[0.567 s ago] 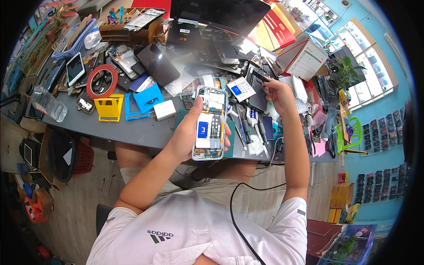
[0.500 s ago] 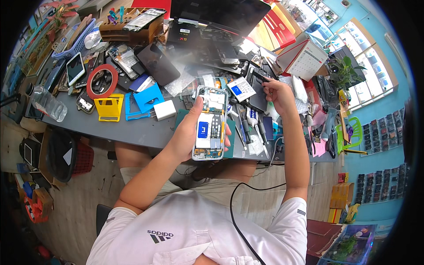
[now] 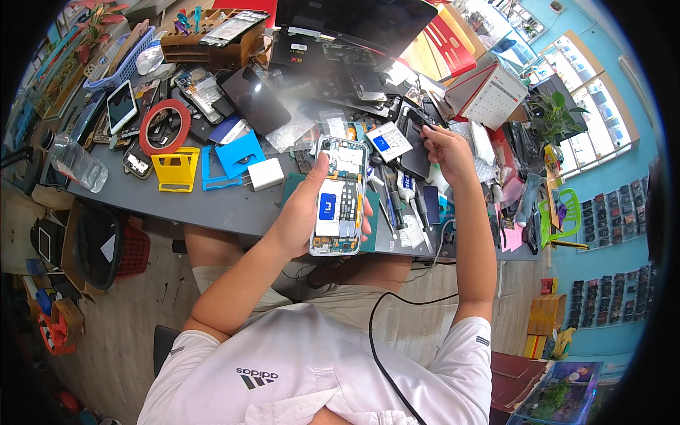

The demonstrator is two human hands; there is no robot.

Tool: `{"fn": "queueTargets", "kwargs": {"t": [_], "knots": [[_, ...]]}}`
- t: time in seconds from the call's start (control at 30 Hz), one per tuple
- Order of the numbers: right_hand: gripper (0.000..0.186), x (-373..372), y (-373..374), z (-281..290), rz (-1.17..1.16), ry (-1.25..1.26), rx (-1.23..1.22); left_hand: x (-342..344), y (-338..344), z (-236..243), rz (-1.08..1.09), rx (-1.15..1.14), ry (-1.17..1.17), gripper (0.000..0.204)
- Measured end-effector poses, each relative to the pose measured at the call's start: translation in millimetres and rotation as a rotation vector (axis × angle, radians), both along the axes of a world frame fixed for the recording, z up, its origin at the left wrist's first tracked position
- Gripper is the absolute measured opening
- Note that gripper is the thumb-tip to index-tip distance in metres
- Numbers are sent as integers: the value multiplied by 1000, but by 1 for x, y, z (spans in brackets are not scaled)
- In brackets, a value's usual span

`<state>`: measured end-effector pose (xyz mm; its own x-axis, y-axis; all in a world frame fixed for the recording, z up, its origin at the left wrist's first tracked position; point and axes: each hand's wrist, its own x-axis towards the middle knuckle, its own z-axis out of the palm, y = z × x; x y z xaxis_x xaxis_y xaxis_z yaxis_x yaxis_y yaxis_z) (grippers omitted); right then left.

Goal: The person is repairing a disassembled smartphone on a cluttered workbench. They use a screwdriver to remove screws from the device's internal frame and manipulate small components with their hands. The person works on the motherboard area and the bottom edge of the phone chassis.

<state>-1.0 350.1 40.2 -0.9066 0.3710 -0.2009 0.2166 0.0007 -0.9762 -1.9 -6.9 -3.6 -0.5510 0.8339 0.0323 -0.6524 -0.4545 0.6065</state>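
Observation:
My left hand [image 3: 301, 205] is closed round a smartphone with its back off [image 3: 346, 195], thumb along one long edge and fingertips round the other. The phone's white battery with a blue label and its circuit boards face up. Over the right part of the desk, my right hand [image 3: 450, 154] is closed in a pinch, beside a black flat panel [image 3: 413, 157]. A small dark thing shows at its fingertips, too unclear to name. A loose white battery [image 3: 389, 142] lies between the phone and that hand.
Screwdrivers and tubes [image 3: 404, 191] lie right of the phone. A blue phone stand [image 3: 241, 154], a yellow phone stand [image 3: 176, 170], a white charger [image 3: 266, 174] and a red tape roll [image 3: 165, 129] lie left. Behind stand an opened laptop [image 3: 354, 28] and a calendar [image 3: 489, 95].
Both hands stay nearly where they were, the left still round the phone and the right still pinching by the black panel. The view has shifted very slightly.

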Motion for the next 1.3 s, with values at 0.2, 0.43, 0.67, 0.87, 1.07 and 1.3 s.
{"fn": "queueTargets", "kwargs": {"t": [0.2, 0.43, 0.67, 0.87, 1.07, 1.3], "knots": [[27, 3, 4, 2, -27, -14, -51, 0, 0, 1, -4, -12, -13, 80], [25, 4, -3, 8, -12, 60, -181, 0, -1, 1, 4, -15, 4, 80], [25, 6, 2, 7, 51, 134, -256, 0, 0, 1, 2, -9, 3, 82], [43, 8, -2, 13, 122, 178, -323, 2, 0, 7, 22, -24, -11, 81], [42, 11, -1, 12, 129, 206, -350, 0, 0, 2, 10, -22, -2, 82], [30, 10, 2, 5, 87, 271, -410, 0, -1, 0, 11, -21, -13, 82]]}}
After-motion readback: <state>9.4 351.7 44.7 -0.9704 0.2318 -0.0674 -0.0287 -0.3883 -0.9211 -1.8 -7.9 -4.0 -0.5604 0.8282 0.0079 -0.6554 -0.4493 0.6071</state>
